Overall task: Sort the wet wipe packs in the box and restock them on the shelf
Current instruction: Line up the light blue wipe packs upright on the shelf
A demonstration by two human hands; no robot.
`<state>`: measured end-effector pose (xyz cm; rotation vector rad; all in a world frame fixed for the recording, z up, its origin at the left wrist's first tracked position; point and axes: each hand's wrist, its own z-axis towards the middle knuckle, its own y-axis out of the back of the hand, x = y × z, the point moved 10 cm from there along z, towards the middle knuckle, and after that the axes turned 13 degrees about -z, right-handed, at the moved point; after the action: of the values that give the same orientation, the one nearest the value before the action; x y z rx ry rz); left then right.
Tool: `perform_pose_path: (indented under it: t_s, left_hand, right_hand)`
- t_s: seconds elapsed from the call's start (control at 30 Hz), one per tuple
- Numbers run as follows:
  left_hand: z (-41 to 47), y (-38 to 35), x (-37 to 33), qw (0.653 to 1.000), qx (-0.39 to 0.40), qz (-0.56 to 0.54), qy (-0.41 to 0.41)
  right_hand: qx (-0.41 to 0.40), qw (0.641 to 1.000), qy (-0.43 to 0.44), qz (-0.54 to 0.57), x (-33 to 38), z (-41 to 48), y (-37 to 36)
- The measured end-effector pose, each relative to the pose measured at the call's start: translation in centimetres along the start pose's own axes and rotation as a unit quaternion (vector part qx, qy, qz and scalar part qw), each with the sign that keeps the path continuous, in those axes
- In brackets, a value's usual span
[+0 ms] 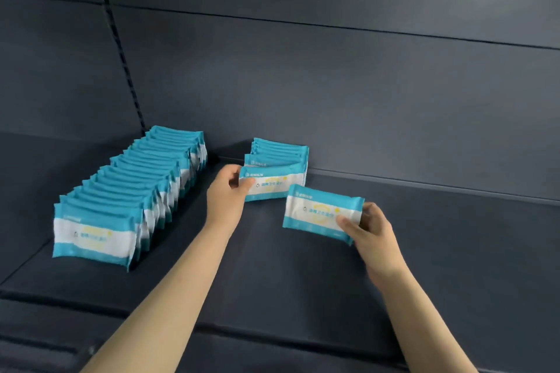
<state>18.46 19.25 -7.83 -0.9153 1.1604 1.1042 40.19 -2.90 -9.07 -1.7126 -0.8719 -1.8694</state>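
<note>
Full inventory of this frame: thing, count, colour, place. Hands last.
long row of packs: about twenty, exact count unclear; teal and white; standing upright front to back on the left of the shelf.
short row of packs: a few, exact count unclear; teal and white; at the back of the shelf, right of the long row.
front pack: one; teal and white; front of the short row, gripped at its left end.
loose pack: one; teal and white; tilted, in front and to the right of the short row.
shelf: one; dark grey.
back panel: dark grey; behind the shelf.
left hand: holds the front pack.
right hand: holds the loose pack.
</note>
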Motion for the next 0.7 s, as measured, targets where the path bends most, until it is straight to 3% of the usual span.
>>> perform_pose_path:
  t_s: [0.2, 0.47, 0.7]
  left_hand:
    - [3.0, -0.4, 0.8, 0.999, 0.023, 0.004, -0.031]
    - [3.4, 0.8, 1.8, 0.988, 0.03, -0.151, 0.034]
    - [2.6, -0.9, -0.1, 0.988, 0.137, -0.015, -0.066]
  right_hand:
    - [-0.028, 0.997, 0.024, -0.071, 0.8, 2.4, -5.0]
    - [-0.157, 0.955, 0.039, -0.247, 1.7, 4.5, -7.4]
    - [-0.166, 0.957, 0.062, -0.23, 2.6, 4.3, -8.2]
